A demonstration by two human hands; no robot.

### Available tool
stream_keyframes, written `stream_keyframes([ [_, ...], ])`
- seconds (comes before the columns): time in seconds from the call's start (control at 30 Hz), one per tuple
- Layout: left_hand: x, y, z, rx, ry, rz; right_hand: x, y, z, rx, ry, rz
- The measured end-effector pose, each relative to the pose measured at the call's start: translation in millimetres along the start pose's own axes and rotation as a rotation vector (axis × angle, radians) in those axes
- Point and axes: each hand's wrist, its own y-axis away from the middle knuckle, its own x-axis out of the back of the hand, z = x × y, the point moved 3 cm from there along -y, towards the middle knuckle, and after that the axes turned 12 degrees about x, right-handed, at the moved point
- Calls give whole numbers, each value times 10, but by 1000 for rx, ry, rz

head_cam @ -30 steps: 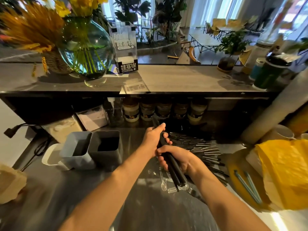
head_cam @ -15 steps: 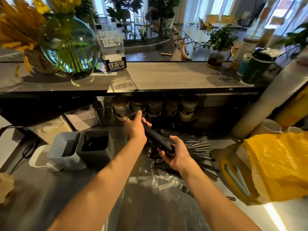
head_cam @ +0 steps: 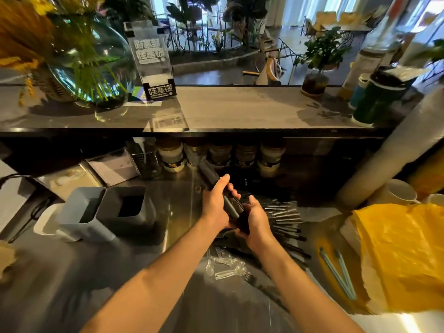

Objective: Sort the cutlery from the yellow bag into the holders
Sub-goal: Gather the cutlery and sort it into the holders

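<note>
Black cutlery bundle [head_cam: 211, 175] sits gripped in both your hands right of the grey holders [head_cam: 105, 212]: your left hand [head_cam: 215, 205] curls round its middle, your right hand [head_cam: 255, 218] clasps its lower end. More cutlery [head_cam: 286, 219] fans out farther right, before the yellow bag [head_cam: 403, 255].

Crumpled yellow plastic bag [head_cam: 403, 255] held two pale teal straws [head_cam: 338, 272]. Square plastic holders: one light grey-blue [head_cam: 84, 217], one dark grey [head_cam: 129, 210]. Bundle of black cutlery handles [head_cam: 211, 176]. Clear plastic spoons [head_cam: 223, 265].
</note>
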Motion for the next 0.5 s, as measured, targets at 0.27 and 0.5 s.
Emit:
stream_keyframes([
  [0.27,-163,13,8,41,19,-10,300,-201,-225,205,211,-219],
  [0.5,-247,265,-127,270,-439,-187,390,-296,-669,450,165,-278],
])
